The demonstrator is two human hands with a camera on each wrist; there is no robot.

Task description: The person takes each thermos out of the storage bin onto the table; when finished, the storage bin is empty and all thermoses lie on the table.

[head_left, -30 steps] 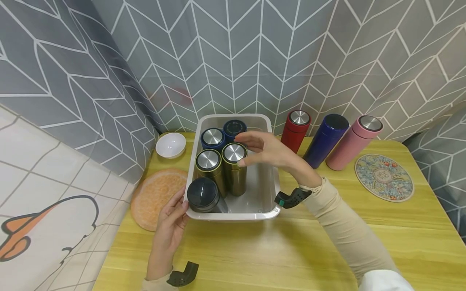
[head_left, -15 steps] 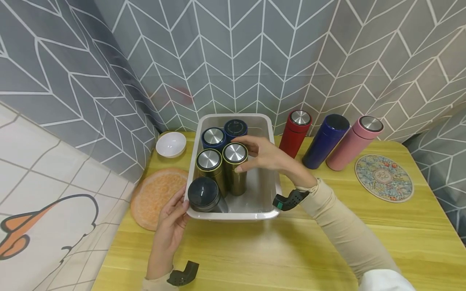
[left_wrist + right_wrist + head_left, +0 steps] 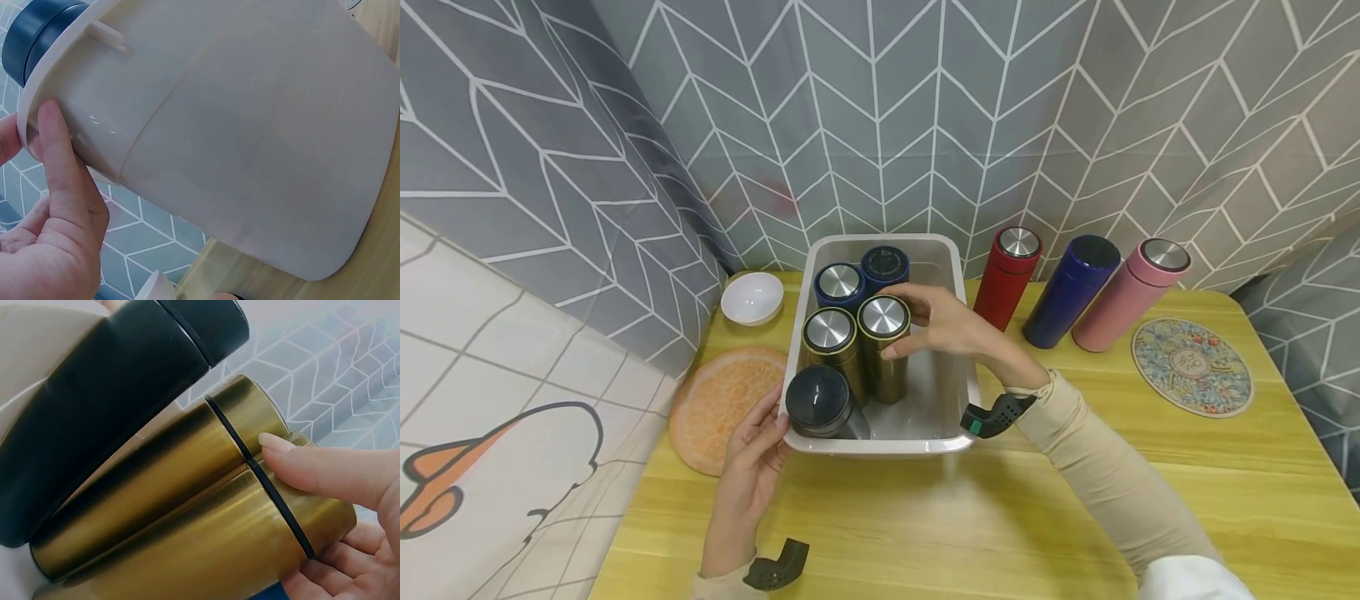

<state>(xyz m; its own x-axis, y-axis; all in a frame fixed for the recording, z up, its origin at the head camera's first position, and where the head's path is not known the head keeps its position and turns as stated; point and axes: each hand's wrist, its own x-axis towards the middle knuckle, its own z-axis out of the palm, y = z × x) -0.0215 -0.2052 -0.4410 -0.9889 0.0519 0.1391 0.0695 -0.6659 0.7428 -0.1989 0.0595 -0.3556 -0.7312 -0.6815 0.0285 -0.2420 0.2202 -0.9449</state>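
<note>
A white plastic bin [image 3: 883,446] holds several thermos bottles. My left hand [image 3: 751,458] pinches its near-left rim; in the left wrist view the fingers [image 3: 59,156] lie along the outer wall. My right hand [image 3: 946,321] reaches into the bin and grips a gold thermos [image 3: 887,377] just below its silver top. Thumb and fingers sit on opposite sides of its cap in the right wrist view. Against it stands a second gold thermos [image 3: 831,333]. A black thermos [image 3: 817,398] leans in the near-left corner. Two blue thermoses [image 3: 839,285] stand behind the gold ones.
Right of the bin stand a red thermos [image 3: 1006,279], a dark blue thermos [image 3: 1070,292] and a pink thermos [image 3: 1127,296]. A patterned round mat [image 3: 1191,367] lies beyond them. Left are a white bowl [image 3: 752,299] and an orange-slice mat [image 3: 718,408]. A grey curtain [image 3: 895,125] hangs behind.
My right hand has lowered slightly onto the gold thermos, its thumb and fingers closing around the cap. The left hand and the bin have stayed in place.
</note>
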